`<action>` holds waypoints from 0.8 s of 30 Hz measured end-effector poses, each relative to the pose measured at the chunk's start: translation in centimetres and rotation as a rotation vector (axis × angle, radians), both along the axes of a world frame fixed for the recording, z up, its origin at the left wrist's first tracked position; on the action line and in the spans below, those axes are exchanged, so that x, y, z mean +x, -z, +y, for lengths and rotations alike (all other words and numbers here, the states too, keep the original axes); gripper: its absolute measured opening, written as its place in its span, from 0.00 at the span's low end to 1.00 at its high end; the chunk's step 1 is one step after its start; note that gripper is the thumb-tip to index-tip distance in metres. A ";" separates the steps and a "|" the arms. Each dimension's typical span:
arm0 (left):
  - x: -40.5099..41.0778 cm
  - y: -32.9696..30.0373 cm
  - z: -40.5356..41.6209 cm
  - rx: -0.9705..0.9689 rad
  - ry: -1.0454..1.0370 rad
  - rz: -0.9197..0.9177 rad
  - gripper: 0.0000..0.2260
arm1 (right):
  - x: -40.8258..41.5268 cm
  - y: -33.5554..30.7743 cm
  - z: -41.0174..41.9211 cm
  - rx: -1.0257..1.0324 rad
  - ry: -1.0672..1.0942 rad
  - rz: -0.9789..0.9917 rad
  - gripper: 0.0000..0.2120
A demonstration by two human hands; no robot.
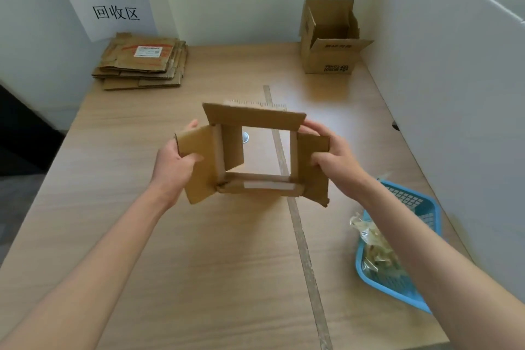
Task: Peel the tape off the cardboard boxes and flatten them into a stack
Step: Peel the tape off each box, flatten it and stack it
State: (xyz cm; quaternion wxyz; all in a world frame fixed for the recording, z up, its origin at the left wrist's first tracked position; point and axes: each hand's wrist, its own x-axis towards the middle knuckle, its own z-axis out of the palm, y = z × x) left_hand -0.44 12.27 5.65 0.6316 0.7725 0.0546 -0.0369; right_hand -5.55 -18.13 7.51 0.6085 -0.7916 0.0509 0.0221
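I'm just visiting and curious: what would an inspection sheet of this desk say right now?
Surface: light wooden table, tape strip running along it.
Job's things: small open-ended brown cardboard box held in the air; stack of flattened cardboard far left; open cardboard box far right.
Clutter: blue plastic basket holding crumpled tape.
Hands: left hand and right hand grip the side flaps.
Cables: nothing seen.
Surroundings: white walls, paper sign.

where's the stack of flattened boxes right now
In the head view, the stack of flattened boxes lies at the table's far left corner, just below the white wall sign.
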 end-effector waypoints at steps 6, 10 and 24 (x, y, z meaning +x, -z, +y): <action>-3.5 6.9 0.1 -0.148 -0.072 0.447 0.25 | -2.4 5.5 2.6 -0.643 -0.378 0.069 0.39; -5.8 12.6 1.0 -0.009 -0.156 0.693 0.21 | -4.6 11.3 4.6 -0.818 -0.558 0.255 0.36; -2.4 21.1 -5.9 1.166 0.668 -0.163 0.28 | -1.7 21.5 2.7 -1.079 -0.391 0.116 0.36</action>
